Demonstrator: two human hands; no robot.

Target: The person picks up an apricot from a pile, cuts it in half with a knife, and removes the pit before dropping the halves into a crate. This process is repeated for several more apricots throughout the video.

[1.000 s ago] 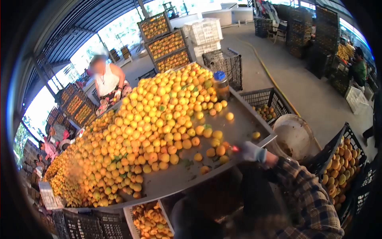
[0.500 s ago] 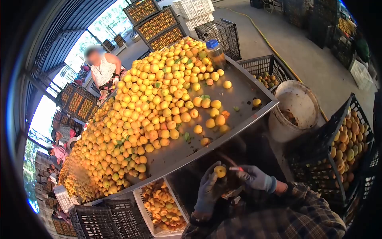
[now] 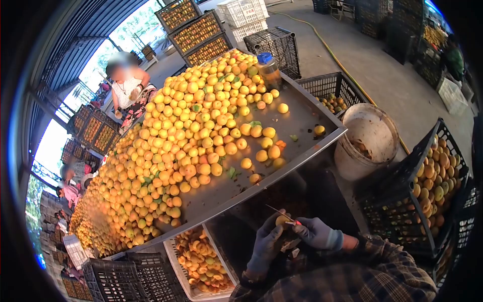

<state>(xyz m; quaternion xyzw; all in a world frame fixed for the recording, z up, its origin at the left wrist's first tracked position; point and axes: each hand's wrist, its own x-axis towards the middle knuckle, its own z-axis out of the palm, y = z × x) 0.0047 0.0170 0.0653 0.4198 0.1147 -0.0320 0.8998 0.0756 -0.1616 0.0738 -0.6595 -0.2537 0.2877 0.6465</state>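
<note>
Shift: drawn closer together than half a second ago, with the thin blade now laid across the fruit instead of held clear of it.
Fruit: small round yellow-orange apricot [image 3: 282, 220], low in view, below the near edge of the table, between the two hands.
Left hand [image 3: 265, 245]: in a grey glove, fingers curled up around the apricot from beneath, gripping it.
Right hand [image 3: 318, 233]: in a grey glove, pinched shut on the slim red-handled knife [image 3: 283, 215], blade tip pointing up and left past the fruit.
Table: large grey sheet-metal sorting table [image 3: 302, 121], just above and beyond the hands.
Heap: big pile of loose yellow-orange apricots [image 3: 191, 131], covering most of the table, thinning to scattered fruit near the bare corner.
Below the table: white plastic crate [image 3: 225, 262] of cut fruit pieces, left of the left hand.
Bucket: round white plastic bucket [image 3: 352, 166], just beside the table corner.
Right side: black plastic lattice crate [image 3: 397, 186] filled with apricots.
Far corner: clear bottle with a blue cap [image 3: 266, 68], standing against the heap.
Across the table: another person in a light sleeveless top [image 3: 126, 88].
</note>
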